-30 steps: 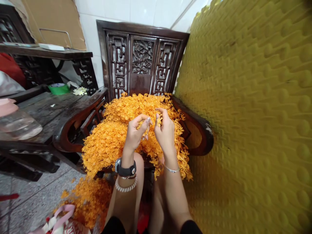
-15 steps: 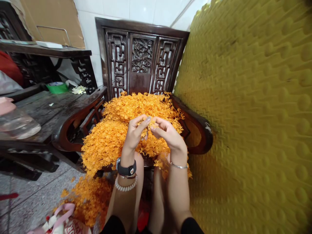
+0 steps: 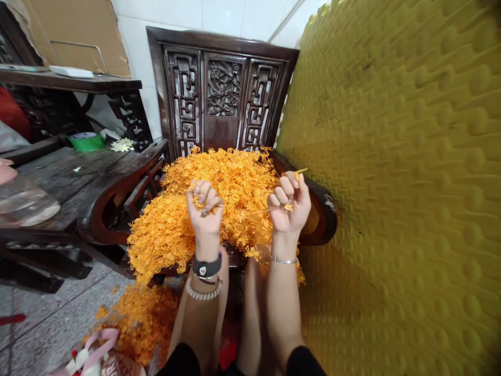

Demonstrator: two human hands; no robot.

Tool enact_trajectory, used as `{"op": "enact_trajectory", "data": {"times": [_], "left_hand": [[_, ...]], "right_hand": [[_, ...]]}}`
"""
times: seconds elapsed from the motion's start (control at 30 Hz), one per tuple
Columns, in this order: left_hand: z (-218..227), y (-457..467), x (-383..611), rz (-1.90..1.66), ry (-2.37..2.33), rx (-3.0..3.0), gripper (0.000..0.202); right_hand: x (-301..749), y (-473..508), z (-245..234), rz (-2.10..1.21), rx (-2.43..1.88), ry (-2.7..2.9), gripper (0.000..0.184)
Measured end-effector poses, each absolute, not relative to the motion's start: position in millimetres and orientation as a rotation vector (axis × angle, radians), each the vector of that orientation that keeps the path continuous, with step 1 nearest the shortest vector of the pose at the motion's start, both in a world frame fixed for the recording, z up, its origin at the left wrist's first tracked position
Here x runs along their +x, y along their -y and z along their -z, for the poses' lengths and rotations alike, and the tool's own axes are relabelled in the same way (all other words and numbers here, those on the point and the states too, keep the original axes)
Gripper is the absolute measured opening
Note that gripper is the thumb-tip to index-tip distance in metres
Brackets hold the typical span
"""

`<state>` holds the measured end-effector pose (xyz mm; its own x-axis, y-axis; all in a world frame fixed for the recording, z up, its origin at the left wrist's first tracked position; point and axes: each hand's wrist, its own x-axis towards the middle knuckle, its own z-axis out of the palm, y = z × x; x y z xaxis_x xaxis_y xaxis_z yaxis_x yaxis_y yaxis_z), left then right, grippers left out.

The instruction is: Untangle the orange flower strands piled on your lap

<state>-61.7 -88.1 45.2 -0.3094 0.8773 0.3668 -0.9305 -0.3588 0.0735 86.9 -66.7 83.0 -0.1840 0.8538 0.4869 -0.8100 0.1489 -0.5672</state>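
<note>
A large heap of orange, lacy plastic-looking flower pieces (image 3: 223,169) covers the seat of a dark carved wooden chair (image 3: 223,134). My left hand (image 3: 206,211) is curled closed, palm side toward me, with bits of the orange flower pieces showing between its fingers, in front of the heap. To its right, my right hand (image 3: 288,206) is also closed. A yellow-orange piece (image 3: 300,172) sticks out between its thumb and forefinger, and more orange shows at the palm. A thin orange strand runs leftward from this hand.
More orange pieces (image 3: 146,318) lie on the speckled floor beside a pink-handled bag (image 3: 104,350). A dark wooden table (image 3: 84,172) at left carries green tape (image 3: 86,141) and a clear container (image 3: 29,201). A yellow-green padded mat (image 3: 395,172) stands along the right.
My hands were together, fingertips meeting over the orange pieces. Now they are apart, the left moved slightly left and the right moved right, both curled into fists. The view has shifted a little.
</note>
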Motion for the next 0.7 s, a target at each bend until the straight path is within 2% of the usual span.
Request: {"op": "enact_trajectory", "data": {"times": [0.23, 0.3, 0.47, 0.7], "left_hand": [[-55, 96, -74, -2.097, -0.269, 0.741, 0.011], [-54, 95, -67, -2.017, -0.316, 0.823, 0.003], [-47, 89, -56, -1.688, -0.538, 1.15, 0.031], [-51, 99, -57, -1.275, -0.773, 1.67, 0.022]], "right_hand": [[81, 73, -90, -1.365, 0.065, 0.799, 0.027], [77, 75, -90, -1.367, 0.056, 0.754, 0.03], [76, 79, -91, -1.406, 0.122, 0.655, 0.034], [81, 82, -95, -1.358, 0.095, 0.575, 0.032]]}}
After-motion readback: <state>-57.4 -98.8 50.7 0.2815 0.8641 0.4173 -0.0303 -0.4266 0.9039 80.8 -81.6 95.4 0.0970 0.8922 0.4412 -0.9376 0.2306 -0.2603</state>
